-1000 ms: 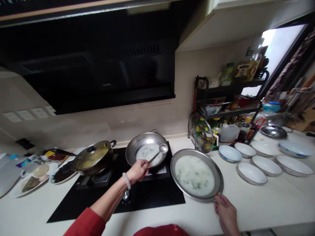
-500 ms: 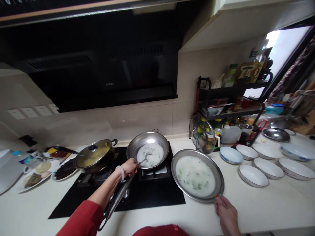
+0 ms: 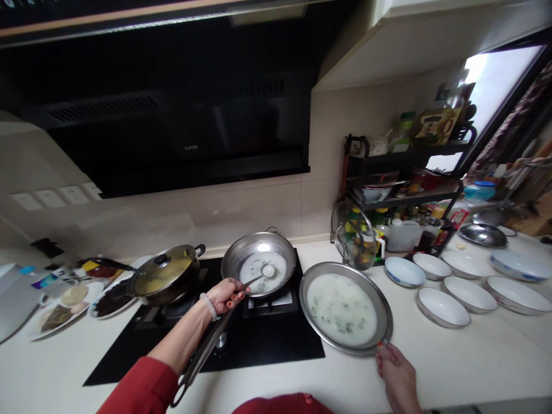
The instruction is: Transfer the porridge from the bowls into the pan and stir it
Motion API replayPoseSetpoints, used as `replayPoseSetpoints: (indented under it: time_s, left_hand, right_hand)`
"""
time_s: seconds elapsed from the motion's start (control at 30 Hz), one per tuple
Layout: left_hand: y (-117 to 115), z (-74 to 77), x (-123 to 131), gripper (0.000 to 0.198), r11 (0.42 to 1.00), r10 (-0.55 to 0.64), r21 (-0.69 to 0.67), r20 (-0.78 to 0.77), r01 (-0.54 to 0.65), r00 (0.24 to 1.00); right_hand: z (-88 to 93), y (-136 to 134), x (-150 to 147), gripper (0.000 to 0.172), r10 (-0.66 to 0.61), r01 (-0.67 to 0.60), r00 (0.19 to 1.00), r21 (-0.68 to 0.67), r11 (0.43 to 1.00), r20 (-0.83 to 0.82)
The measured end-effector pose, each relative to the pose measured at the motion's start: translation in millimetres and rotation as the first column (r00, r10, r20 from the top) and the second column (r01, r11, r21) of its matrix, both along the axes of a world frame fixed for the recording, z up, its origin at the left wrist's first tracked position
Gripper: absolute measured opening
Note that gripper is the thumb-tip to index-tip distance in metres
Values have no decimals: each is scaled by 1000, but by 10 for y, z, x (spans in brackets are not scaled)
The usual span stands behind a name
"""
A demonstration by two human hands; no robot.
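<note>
My left hand [image 3: 226,295], with a beaded bracelet at the wrist, is closed round the handle of a metal ladle [image 3: 268,271]. The ladle's bowl holds white liquid and is over the steel wok [image 3: 235,259], which contains white soup with green bits [image 3: 250,269]. The wok's long handle runs toward me under my left hand. My right hand [image 3: 395,368] pinches the near rim of a wide metal basin [image 3: 385,307]. White soup with green pieces [image 3: 340,307] fills much of the basin, which rests on the counter right of the stove [image 3: 276,339].
A lidded pan [image 3: 164,273] sits on the left burner, with plates of food [image 3: 56,319] farther left. Several white bowls [image 3: 444,307] stand at the right. Behind them is a black rack [image 3: 405,198] of bottles, with a glass lid [image 3: 353,236] leaning beside it. A range hood [image 3: 172,115] hangs above.
The ladle's bowl has turned upward and moved slightly right, now holding white liquid. My left hand has rolled, showing its fingers. My right hand and the basin have stayed in place.
</note>
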State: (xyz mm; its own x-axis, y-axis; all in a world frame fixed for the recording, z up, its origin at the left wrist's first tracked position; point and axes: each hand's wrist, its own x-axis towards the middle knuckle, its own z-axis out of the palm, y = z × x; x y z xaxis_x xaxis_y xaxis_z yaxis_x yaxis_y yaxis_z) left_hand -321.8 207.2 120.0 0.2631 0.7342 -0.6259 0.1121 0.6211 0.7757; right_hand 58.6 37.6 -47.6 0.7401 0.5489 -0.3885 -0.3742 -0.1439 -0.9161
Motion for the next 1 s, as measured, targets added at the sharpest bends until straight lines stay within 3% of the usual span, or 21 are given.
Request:
replayPoseSetpoints:
  time_s: [0.33, 0.63, 0.73, 0.87, 1.0]
  left_hand:
    - [-87, 153, 94, 8, 1000, -22, 14, 35, 21, 999]
    - [-265, 343, 396, 11, 985, -167, 58, 52, 164, 985]
    - [-326, 285, 560, 12, 974, -226, 48, 54, 223, 973]
    - [-396, 80, 812, 17, 953, -301, 20, -4, 301, 954]
    - [-486, -171, 1057, 20, 900, -379, 117, -267, 420, 886]
  right_hand:
    - [2, 2, 2, 51, 0, 0, 1000, 2, 1000, 13]
    - [-31, 3, -3, 55, -3, 3, 1000, 9, 1000, 1]
    - [-17, 4, -8, 55, -17, 17, 1000, 12, 1000, -8]
    - [-12, -2, -8, 55, -20, 21, 1000, 26, 999, -24]
    - [-42, 0, -2, 52, -17, 17, 1000, 47, 999, -15]
